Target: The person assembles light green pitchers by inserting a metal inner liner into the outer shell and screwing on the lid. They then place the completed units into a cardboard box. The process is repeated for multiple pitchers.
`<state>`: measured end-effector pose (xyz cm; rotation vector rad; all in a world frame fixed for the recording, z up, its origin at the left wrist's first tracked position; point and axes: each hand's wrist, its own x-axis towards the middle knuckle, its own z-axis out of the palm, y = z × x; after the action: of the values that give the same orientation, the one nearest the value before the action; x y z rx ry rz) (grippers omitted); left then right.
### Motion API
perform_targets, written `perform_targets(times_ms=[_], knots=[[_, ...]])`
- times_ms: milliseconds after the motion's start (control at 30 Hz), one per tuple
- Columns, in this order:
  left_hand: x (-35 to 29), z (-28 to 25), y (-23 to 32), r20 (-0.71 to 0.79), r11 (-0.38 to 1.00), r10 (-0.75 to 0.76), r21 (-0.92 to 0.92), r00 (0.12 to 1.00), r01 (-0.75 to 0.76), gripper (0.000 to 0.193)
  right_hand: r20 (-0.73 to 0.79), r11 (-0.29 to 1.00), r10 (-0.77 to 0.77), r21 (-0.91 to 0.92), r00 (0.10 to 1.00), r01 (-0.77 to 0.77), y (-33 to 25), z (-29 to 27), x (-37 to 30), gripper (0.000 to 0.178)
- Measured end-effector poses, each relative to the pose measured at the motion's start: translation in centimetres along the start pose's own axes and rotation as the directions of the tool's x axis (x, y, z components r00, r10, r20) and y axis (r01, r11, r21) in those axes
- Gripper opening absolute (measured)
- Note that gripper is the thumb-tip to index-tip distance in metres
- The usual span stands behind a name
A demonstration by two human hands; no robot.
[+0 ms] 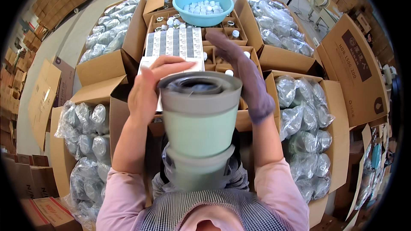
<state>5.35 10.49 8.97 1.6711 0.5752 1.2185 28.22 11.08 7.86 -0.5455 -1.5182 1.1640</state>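
A person's left hand [145, 92], thumb and fingers apart, and gloved right hand [242, 66], open and flat, flanked a pale green container [199, 132]. It stood rim up between them, toward the body, with a 2nd green container [199, 171] below; whether either hand touched it could not be told. Just beyond the left hand lay printed sheets [175, 42]; past both hands, a blue basin [203, 20] held white caps [203, 7]. The step appeared to be positioning the container; the next move likely called for even pressure from both palms.
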Motion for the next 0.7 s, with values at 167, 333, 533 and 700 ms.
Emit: perform_targets(times_ms=[167,333,533,700], knots=[[-0.2,-2.8,-7.1,0.100,0.876,0.374,-0.366,0.922,-0.315,0.043,0.112,0.940,0.144,-0.327,0.983,-0.100,-4.1,3.8,-1.0,0.055],[0.9,-1.9,-6.9,0.122,0.921,0.055,-0.389,0.991,-0.003,0.030,-0.152,0.987,-0.030,-0.163,0.988,0.005,-2.1,0.0,0.6,0.050],[-1.6,-1.9,-7.6,0.031,0.938,0.187,-0.303,0.982,-0.168,0.030,0.102,0.957,0.128,-0.276,0.986,-0.095,-1.6,2.5,-0.5,0.056],[0.0,-2.4,-7.6,0.073,0.852,0.072,-0.523,0.995,-0.023,0.033,0.124,0.967,0.096,-0.248,0.988,-0.063,-2.8,1.5,1.3,0.058]])
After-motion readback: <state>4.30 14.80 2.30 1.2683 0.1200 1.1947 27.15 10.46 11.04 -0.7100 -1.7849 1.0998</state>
